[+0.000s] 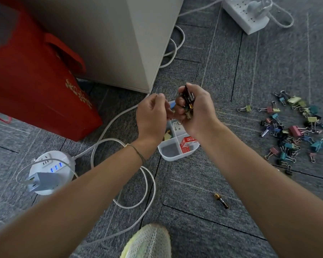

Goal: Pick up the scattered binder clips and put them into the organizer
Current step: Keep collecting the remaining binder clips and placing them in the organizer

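A white organizer (pixel 172 156) with divided compartments sits on the grey carpet, partly hidden under my hands; one compartment holds a red box (pixel 187 145), another a yellowish clip (pixel 167 135). My right hand (pixel 196 108) is above it, closed around a bundle of black-and-gold batteries (pixel 188 98). My left hand (pixel 151 114) is beside it, fingers pinched near the bundle; what it pinches is hidden. Several coloured binder clips (pixel 291 131) lie scattered on the carpet to the right, well apart from both hands.
A loose battery (pixel 221 200) lies on the carpet at front right. A round white power hub (pixel 48 170) and looping white cable (pixel 134 183) lie left. A red bag (pixel 35 79), a white cabinet (pixel 129 40), a power strip (pixel 246 13) and my shoe (pixel 149 243) surround the area.
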